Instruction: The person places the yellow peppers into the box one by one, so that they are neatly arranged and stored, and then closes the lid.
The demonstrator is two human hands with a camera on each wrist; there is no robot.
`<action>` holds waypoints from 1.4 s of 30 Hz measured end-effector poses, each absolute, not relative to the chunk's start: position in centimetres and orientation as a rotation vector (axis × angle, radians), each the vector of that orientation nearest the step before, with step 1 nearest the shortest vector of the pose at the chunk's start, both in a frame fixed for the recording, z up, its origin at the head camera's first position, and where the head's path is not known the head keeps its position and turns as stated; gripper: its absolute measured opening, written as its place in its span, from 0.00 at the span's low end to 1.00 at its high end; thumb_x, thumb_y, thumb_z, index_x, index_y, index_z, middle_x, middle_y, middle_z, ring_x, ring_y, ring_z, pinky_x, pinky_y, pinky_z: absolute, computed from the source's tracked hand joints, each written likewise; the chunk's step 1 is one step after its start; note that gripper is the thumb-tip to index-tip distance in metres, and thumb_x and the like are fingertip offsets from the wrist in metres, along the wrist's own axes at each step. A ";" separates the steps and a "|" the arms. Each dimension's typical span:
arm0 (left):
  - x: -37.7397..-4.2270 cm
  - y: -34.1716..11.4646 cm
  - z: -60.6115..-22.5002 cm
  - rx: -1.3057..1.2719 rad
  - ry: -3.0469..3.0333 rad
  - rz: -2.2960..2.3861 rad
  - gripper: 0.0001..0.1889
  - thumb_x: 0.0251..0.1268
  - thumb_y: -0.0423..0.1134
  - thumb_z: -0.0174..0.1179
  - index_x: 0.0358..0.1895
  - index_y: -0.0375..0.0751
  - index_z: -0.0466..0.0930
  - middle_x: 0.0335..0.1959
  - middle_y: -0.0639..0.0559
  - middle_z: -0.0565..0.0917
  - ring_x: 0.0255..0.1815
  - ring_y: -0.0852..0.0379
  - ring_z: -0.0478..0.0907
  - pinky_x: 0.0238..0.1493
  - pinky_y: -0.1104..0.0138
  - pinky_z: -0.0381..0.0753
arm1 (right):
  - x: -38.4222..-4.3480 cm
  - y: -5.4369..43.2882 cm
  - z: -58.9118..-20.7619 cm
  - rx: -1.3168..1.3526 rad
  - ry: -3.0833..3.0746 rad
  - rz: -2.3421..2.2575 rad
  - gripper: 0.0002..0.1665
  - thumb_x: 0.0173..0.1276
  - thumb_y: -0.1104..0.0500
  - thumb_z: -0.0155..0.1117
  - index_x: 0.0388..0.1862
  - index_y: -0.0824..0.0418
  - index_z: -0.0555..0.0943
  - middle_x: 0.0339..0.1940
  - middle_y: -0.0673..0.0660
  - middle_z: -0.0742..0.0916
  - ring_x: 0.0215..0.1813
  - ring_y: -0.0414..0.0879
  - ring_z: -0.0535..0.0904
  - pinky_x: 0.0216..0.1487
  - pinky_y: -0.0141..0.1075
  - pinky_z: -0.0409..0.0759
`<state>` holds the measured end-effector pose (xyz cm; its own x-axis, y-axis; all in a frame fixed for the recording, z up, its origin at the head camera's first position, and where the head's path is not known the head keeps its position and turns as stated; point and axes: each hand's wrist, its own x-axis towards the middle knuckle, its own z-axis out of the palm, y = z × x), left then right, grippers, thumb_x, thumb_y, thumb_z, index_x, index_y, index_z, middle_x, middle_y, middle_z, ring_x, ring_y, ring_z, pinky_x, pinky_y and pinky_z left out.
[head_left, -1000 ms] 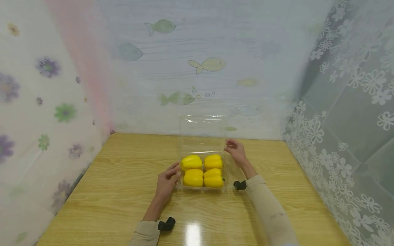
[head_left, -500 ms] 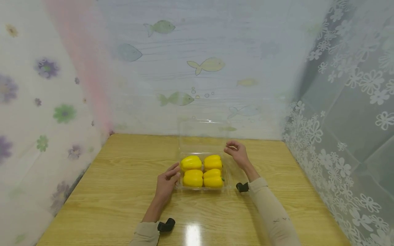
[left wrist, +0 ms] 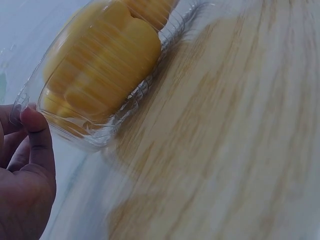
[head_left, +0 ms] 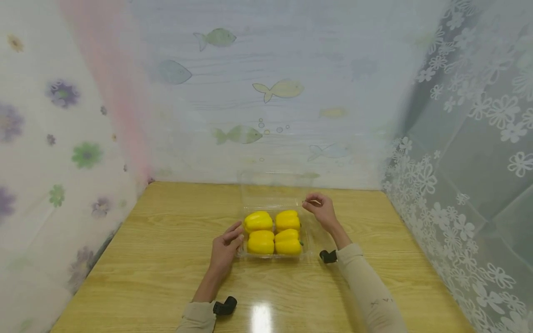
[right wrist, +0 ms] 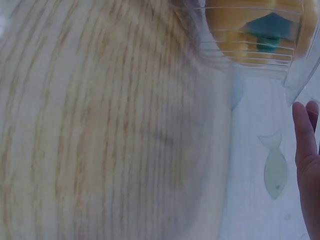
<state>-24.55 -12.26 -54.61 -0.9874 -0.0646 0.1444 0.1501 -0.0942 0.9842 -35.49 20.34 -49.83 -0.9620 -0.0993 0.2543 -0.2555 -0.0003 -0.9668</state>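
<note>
Several yellow bell peppers (head_left: 261, 242) lie in two rows inside a clear plastic clamshell container (head_left: 270, 256). Its see-through lid (head_left: 270, 188) stands raised at the far side. At the left wall is my left hand (head_left: 225, 249); in the left wrist view, thumb and finger pinch the container's rim (left wrist: 21, 102). My right hand (head_left: 324, 212) is at the lid's right edge low by the hinge, its thumb and fingers brought together there. In the right wrist view those fingertips (right wrist: 298, 107) meet a clear plastic corner, below a pepper with a green stem (right wrist: 268, 44).
The container stands on a wood-grain table (head_left: 166, 277). Behind hangs a fish-print curtain (head_left: 283, 55), with flower-print sheets at left (head_left: 83, 120) and right (head_left: 470, 185). Each sleeve cuff carries a small black wrist camera (head_left: 225, 306).
The lid's upper edge has come down in the head view and looks wider. My right hand has shifted slightly down, its fingers closer together. The left hand holds its place.
</note>
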 end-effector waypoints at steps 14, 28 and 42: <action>-24.5 -12.4 -54.7 -0.104 -1.987 -2.262 0.14 0.71 0.28 0.61 0.56 0.29 0.84 0.71 0.45 0.75 0.76 0.48 0.66 0.58 0.79 0.75 | -34.6 21.0 -50.4 0.395 -2.233 2.035 0.14 0.70 0.67 0.67 0.47 0.79 0.79 0.50 0.74 0.85 0.45 0.40 0.84 0.51 0.30 0.83; -24.5 -12.4 -54.6 -0.097 -1.987 -2.262 0.13 0.71 0.28 0.61 0.56 0.29 0.85 0.71 0.45 0.75 0.75 0.48 0.67 0.52 0.78 0.78 | -33.7 21.7 -50.7 0.478 -2.267 2.047 0.19 0.75 0.61 0.64 0.53 0.78 0.79 0.57 0.73 0.84 0.56 0.52 0.83 0.63 0.48 0.79; -24.5 -12.5 -54.5 -0.140 -1.984 -2.263 0.15 0.72 0.29 0.60 0.57 0.25 0.82 0.73 0.41 0.73 0.76 0.44 0.66 0.35 0.76 0.75 | -33.2 21.9 -50.0 0.465 -2.055 2.382 0.18 0.81 0.58 0.54 0.30 0.68 0.76 0.41 0.51 0.82 0.55 0.45 0.81 0.68 0.53 0.72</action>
